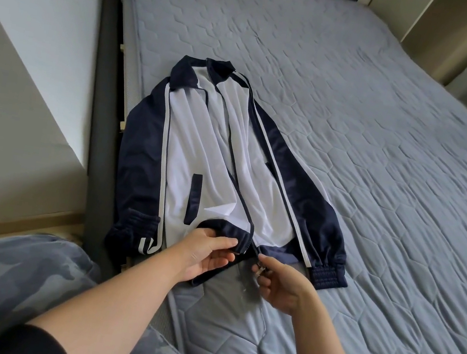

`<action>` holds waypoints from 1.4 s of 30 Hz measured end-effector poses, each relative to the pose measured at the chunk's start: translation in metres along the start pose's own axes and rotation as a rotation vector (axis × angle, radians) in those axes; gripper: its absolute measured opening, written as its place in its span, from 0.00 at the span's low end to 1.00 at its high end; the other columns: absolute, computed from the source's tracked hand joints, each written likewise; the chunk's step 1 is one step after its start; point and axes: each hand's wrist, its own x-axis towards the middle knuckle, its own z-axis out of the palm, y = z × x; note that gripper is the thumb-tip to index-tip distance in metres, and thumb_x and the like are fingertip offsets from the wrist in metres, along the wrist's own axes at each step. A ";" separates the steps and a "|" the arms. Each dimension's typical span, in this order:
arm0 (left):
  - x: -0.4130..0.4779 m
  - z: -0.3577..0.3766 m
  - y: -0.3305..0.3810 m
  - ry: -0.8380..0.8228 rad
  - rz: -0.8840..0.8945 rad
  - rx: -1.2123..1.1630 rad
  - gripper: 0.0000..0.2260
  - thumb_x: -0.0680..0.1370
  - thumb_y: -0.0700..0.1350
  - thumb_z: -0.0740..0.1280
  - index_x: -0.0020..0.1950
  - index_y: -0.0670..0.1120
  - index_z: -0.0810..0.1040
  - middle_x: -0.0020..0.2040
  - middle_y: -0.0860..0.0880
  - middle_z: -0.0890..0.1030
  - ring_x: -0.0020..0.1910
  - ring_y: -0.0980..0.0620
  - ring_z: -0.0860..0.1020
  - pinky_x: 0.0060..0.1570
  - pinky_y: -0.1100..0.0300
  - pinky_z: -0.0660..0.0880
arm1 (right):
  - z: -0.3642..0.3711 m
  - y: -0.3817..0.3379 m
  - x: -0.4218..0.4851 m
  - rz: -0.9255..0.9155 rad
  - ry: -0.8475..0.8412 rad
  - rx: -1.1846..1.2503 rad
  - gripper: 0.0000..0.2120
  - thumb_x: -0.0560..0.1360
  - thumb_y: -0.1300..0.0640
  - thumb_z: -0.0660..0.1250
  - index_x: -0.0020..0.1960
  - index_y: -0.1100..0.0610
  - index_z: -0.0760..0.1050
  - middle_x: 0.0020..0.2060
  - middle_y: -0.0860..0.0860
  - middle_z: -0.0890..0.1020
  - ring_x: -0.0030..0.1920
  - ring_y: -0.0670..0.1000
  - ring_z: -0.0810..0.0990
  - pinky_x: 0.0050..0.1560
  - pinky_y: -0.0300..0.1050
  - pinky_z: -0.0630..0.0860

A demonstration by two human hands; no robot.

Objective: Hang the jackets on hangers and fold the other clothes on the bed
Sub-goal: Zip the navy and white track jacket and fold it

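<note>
Apparently lining up both zipper ends to close the jacket point(228, 160) before hanging: pinches the navy hem point(229, 231) between fingers of the left hand point(204, 253), clamps fingers of the right hand point(281, 288) on the zipper pull point(258, 269). Lies flat on the bed point(386, 140), near its left edge, front open, white with navy sleeves.

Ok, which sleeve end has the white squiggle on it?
On the jacket, the left cuff, beside the left hand: white marks cross it. The right cuff, by the right hand, is plain navy.
</note>
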 end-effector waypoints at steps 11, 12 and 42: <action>0.004 0.003 -0.007 -0.002 0.004 0.157 0.03 0.73 0.33 0.71 0.40 0.39 0.80 0.28 0.47 0.79 0.27 0.56 0.78 0.28 0.66 0.76 | -0.006 -0.008 -0.010 -0.122 0.001 -0.187 0.08 0.73 0.64 0.69 0.35 0.63 0.78 0.27 0.53 0.70 0.24 0.46 0.65 0.24 0.37 0.65; 0.004 0.004 -0.008 0.006 0.018 0.153 0.04 0.72 0.32 0.71 0.40 0.39 0.80 0.28 0.47 0.80 0.27 0.56 0.78 0.29 0.66 0.76 | -0.005 -0.009 -0.011 -0.127 -0.021 -0.142 0.07 0.74 0.64 0.68 0.37 0.63 0.78 0.27 0.53 0.70 0.24 0.45 0.66 0.24 0.37 0.65; 0.015 0.012 -0.016 0.272 0.191 0.052 0.07 0.71 0.34 0.73 0.34 0.40 0.80 0.31 0.44 0.82 0.31 0.52 0.81 0.36 0.62 0.79 | 0.028 0.011 0.002 -0.214 -0.071 0.126 0.07 0.65 0.63 0.69 0.31 0.65 0.80 0.26 0.55 0.77 0.27 0.48 0.77 0.28 0.37 0.76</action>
